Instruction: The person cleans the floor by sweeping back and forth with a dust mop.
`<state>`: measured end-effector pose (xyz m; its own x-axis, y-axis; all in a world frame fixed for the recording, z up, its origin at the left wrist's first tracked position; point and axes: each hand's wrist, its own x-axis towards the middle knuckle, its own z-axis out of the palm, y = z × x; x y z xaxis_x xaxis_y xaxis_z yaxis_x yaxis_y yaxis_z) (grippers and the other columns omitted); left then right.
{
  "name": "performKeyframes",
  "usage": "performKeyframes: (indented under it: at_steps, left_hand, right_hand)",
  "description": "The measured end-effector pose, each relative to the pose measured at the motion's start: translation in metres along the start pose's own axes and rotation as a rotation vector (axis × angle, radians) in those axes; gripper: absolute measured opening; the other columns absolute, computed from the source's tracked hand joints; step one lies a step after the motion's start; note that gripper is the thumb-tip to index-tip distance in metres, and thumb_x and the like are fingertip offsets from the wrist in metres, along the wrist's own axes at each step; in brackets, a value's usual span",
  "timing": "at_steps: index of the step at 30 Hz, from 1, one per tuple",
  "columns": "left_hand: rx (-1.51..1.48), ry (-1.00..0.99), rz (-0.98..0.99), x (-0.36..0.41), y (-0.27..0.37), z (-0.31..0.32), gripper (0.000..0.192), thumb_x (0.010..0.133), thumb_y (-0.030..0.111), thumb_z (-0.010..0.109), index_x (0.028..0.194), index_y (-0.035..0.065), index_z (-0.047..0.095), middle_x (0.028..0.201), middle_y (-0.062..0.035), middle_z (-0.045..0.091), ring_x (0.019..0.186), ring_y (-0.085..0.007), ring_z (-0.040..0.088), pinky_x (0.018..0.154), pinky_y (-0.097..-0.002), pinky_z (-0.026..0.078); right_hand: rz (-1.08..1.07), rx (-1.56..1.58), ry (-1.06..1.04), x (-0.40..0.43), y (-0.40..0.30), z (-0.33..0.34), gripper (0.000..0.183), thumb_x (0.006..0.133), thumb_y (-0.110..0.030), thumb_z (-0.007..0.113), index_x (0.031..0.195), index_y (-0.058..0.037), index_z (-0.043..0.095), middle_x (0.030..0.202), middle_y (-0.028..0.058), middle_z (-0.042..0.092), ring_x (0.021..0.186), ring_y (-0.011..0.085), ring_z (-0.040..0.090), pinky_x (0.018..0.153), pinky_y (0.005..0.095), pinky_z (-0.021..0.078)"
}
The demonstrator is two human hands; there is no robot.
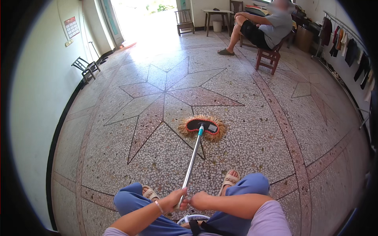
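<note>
My left hand (176, 200) is closed around the lower part of a metal mop handle (192, 165). Close beside it on the right, my right hand (200, 201) has its fingers curled; whether it grips anything is hidden. The handle slants away over the floor to a dust mop head (202, 126), joined by a teal collar (201, 130). Tan fringe surrounds its dark, red-edged backing, which has a pale label. The mop head lies on the speckled terrazzo floor (242, 147), near a star pattern. My feet, in beige sandals (231, 178), are on either side of the handle.
A person (276, 28) sits on a red wooden chair (268, 56) at the upper right. A small dark chair (86, 67) stands by the left wall. Clothes hang on a metal rack (342, 22) at right. Beside the bright doorway are a wooden chair (185, 21) and a table (217, 11).
</note>
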<state>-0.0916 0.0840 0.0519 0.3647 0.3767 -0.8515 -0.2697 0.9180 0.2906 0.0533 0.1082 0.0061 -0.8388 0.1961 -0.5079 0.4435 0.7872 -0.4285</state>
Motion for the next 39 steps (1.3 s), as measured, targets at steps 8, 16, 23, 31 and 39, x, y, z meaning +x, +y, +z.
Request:
performKeyframes:
  at_steps: [8,16,23,31,39]
  left_hand:
    - [0.066,0.062,-0.197,-0.104,-0.033,0.001,0.038,0.086,0.045,0.041,0.071,0.0108,0.042,0.051,-0.0011,0.039,0.037,-0.0101,0.033,0.031,-0.0234,0.025]
    - [0.071,-0.185,-0.177,-0.005,0.037,0.021,0.027,0.090,0.036,0.038,0.082,0.0100,0.041,0.057,-0.0020,0.037,0.046,-0.0122,0.037,0.038,-0.0253,0.031]
    - [0.073,-0.157,-0.003,0.099,0.082,0.062,0.030,0.089,0.036,0.040,0.084,0.0068,0.042,0.059,-0.0023,0.041,0.044,-0.0105,0.037,0.037,-0.0227,0.033]
    - [0.010,-0.107,-0.016,0.067,0.035,0.053,0.030,0.090,0.036,0.037,0.090,0.0068,0.043,0.061,-0.0019,0.038,0.046,-0.0102,0.034,0.038,-0.0223,0.029]
    - [0.198,-0.142,0.056,-0.067,-0.018,0.059,0.012,0.087,0.016,0.047,0.097,0.0105,0.046,0.057,-0.0003,0.041,0.041,-0.0071,0.036,0.034,-0.0183,0.030]
  right_hand:
    - [-0.146,0.113,-0.097,-0.012,0.017,0.002,0.025,0.068,-0.010,0.055,0.091,-0.0028,0.063,0.087,0.0150,0.062,0.083,0.0303,0.060,0.063,0.0400,0.0486]
    - [0.144,0.203,-0.086,-0.009,0.082,0.001,0.031,0.076,-0.018,0.051,0.105,-0.0085,0.053,0.094,0.0150,0.059,0.092,0.0315,0.056,0.073,0.0426,0.0452]
    - [0.357,0.221,0.067,-0.044,0.115,-0.001,0.025,0.076,-0.015,0.051,0.099,-0.0071,0.055,0.089,0.0142,0.060,0.084,0.0316,0.059,0.068,0.0417,0.0469]
    - [0.370,0.173,0.083,-0.068,0.091,-0.034,0.020,0.074,-0.012,0.054,0.091,-0.0070,0.063,0.095,0.0103,0.062,0.088,0.0260,0.060,0.069,0.0384,0.0483]
    - [0.322,0.223,0.083,-0.056,0.097,-0.031,0.020,0.073,-0.012,0.051,0.089,-0.0043,0.060,0.087,0.0131,0.062,0.085,0.0291,0.060,0.065,0.0421,0.0481]
